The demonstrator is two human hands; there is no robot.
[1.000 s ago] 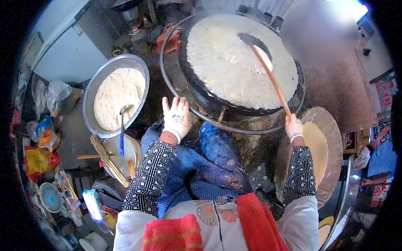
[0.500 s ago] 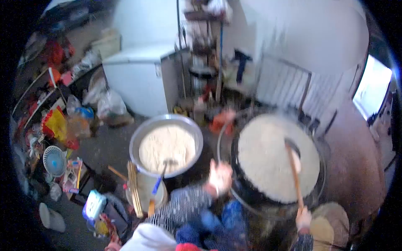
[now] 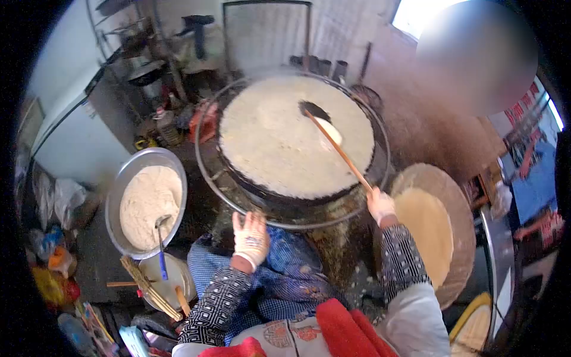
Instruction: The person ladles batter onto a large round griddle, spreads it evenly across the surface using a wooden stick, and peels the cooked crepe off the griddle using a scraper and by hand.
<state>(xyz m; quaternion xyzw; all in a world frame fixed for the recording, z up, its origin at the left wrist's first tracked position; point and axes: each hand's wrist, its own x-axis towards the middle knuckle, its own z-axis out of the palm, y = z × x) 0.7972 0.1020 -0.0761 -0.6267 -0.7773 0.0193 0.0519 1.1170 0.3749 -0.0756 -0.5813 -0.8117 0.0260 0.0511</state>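
Note:
A pale sheet of batter (image 3: 279, 143) covers the large round griddle, with steam over it and a dark bare patch near its upper right. My right hand (image 3: 380, 206), gloved, is closed round the end of a long wooden stick (image 3: 345, 157). The stick's far end lies at that patch, beside a whitish lump of batter (image 3: 329, 134). My gloved left hand (image 3: 251, 239) has its fingers spread at the near edge of the metal ring (image 3: 303, 226) around the griddle, and holds nothing.
On the left stands a metal basin (image 3: 113, 208) of dough with a blue-handled ladle (image 3: 162, 256); below it, a bucket (image 3: 187, 284) bears a straw brush (image 3: 151, 288). A wide tub (image 3: 464, 238) of batter stands right. Another person's arm (image 3: 538, 227) shows far right.
The view has swung left and back. The bare patch has changed shape, and the stick's tip and the lump have shifted a little over the griddle. Both hands keep their holds.

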